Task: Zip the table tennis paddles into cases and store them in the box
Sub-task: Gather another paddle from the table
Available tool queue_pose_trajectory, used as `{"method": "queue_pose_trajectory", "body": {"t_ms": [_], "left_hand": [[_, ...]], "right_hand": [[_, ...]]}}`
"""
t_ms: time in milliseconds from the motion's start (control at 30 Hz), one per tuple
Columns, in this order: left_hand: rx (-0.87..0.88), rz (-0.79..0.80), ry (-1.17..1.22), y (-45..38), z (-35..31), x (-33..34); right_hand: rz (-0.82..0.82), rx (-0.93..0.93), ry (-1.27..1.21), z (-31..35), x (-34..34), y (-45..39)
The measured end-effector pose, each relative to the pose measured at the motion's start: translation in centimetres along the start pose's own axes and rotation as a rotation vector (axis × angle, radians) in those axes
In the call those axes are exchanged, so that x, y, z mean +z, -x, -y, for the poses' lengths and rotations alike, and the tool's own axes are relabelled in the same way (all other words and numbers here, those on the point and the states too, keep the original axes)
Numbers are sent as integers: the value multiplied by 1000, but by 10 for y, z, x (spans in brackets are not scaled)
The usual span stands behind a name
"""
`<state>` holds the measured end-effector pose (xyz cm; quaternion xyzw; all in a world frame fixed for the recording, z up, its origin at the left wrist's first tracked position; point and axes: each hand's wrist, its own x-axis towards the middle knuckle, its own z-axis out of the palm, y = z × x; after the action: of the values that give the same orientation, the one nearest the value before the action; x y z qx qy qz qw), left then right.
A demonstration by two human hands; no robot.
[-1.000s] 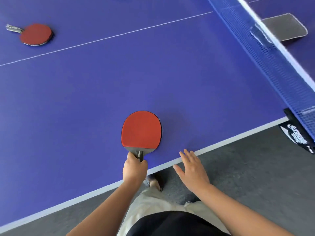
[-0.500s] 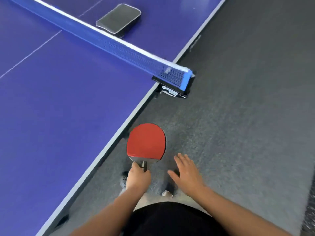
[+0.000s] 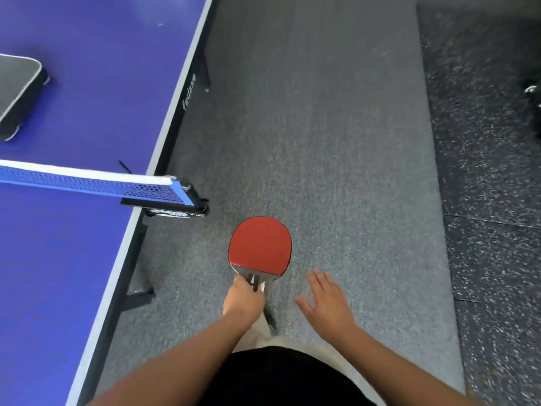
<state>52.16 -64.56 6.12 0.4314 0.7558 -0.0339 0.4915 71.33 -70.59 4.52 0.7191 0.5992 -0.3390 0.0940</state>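
My left hand (image 3: 243, 300) grips the handle of a red-faced table tennis paddle (image 3: 260, 247), holding it face up over the grey carpet, off the table's side. To its right my right hand (image 3: 328, 306) is empty, fingers spread, palm down above the floor. A grey zip case (image 3: 16, 89) with dark edging lies flat on the blue table (image 3: 96, 92), beyond the net at the far left. No box is in view.
The blue net (image 3: 87, 183) crosses the table and ends at a black clamp post (image 3: 190, 200) just up-left of the paddle. Table legs (image 3: 134, 288) stand under the edge. Grey carpet (image 3: 322, 127) runs ahead; darker speckled mats (image 3: 491, 200) lie on the right.
The paddle was lifted off the table and carried past its edge. My view swung right along the table side, so the net post and case shifted left. My right hand stayed empty.
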Motion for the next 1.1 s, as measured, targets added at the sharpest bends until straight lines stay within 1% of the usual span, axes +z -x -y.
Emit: {"method": "queue_pose_trajectory", "body": {"t_ms": [133, 233, 367, 467, 600, 700, 833, 900, 1000, 1100], "left_hand": [[47, 67, -36, -45, -63, -17], [81, 63, -18, -73, -111, -34], [85, 26, 63, -105, -170, -53], [54, 0, 162, -130, -211, -69], [23, -47, 274, -166, -255, -98], [-16, -107, 339, -197, -280, -120], [-94, -222, 450, -227, -309, -155], [-147, -285, 520, -235, -318, -173], [-231, -391, 627, -248, -325, -204], [-319, -513, 759, -259, -318, -235]], "right_hand": [[-7, 82, -22, 6, -40, -41], [-33, 113, -23, 13, -78, -79], [-117, 77, 22, 22, -123, -131], [-146, 32, 41, 31, -162, -174], [-120, -48, 87, 45, -212, -238], [-68, -129, 134, 57, -245, -291], [-30, -306, 187, 80, -289, -363], [4, -386, 206, 99, -310, -392], [51, -560, 276, 133, -340, -433], [109, -711, 343, 175, -359, -467]]}}
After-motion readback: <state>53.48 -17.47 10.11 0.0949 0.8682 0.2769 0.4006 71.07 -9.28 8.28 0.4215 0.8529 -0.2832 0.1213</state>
